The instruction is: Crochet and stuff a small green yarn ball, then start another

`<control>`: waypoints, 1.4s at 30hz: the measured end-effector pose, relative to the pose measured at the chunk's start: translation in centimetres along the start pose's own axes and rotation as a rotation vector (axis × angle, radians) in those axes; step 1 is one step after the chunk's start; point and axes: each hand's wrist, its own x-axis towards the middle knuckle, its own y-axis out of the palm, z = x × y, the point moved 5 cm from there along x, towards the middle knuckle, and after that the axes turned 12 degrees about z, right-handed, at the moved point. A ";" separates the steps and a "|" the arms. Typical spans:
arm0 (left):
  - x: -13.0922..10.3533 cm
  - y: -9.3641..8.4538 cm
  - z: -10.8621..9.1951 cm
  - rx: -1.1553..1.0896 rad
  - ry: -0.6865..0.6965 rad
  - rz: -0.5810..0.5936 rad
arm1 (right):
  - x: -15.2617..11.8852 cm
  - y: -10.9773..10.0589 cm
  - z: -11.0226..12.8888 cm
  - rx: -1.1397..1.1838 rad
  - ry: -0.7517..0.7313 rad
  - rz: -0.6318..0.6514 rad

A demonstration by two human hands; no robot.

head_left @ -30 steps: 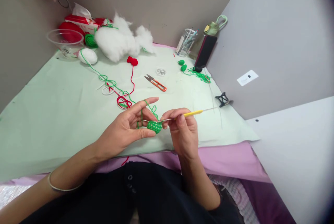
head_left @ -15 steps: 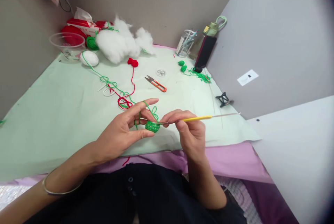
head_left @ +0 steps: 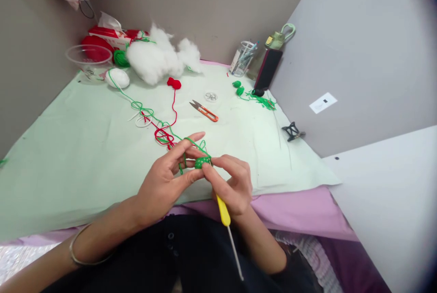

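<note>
A small green crochet piece (head_left: pixel 202 162) is pinched in my left hand (head_left: pixel 172 172), above the front of the table. Green yarn (head_left: pixel 172 130) runs over the raised left index finger and round the lower fingers, trailing back across the table. My right hand (head_left: pixel 234 183) is closed round a crochet hook (head_left: pixel 223 211) with a yellow grip. Its bare metal end points down toward my body. The right thumb and index fingertip touch the piece's right edge. Fingers hide the hook's working tip.
Thread snips (head_left: pixel 205 110) and a small clear dish (head_left: pixel 210 96) lie mid-table. Red yarn (head_left: pixel 164 137) tangles beyond my left hand. White stuffing (head_left: pixel 150 58), a plastic cup (head_left: pixel 92 72) and a tissue box (head_left: pixel 109 35) stand behind. At the back right are a pen jar (head_left: pixel 243 58) and a phone (head_left: pixel 269 69).
My right hand has moved left and closed in on the crochet piece. The hook has swung from pointing right to pointing down toward my body. My left hand has shifted slightly right.
</note>
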 end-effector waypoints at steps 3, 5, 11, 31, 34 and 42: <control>0.1 0.5 0.7 -0.259 -0.059 0.052 | -0.1 0.1 -0.2 0.076 0.005 -0.019; 0.3 0.7 1.1 -0.418 -0.116 0.106 | 0.2 -0.1 -0.6 0.240 0.049 -0.052; 0.9 -0.2 0.8 -0.435 -0.123 0.115 | 1.4 -0.9 -1.8 0.573 0.267 -0.079; 0.7 0.8 1.4 -0.482 -0.170 0.160 | 0.7 -0.4 -1.4 0.379 0.247 -0.106; 0.9 0.1 1.1 -0.498 -0.172 0.155 | 1.2 -1.3 -2.9 0.664 0.377 -0.173; 0.7 -0.1 1.2 -0.188 -0.059 0.161 | 1.5 0.3 -3.0 0.870 0.444 -0.029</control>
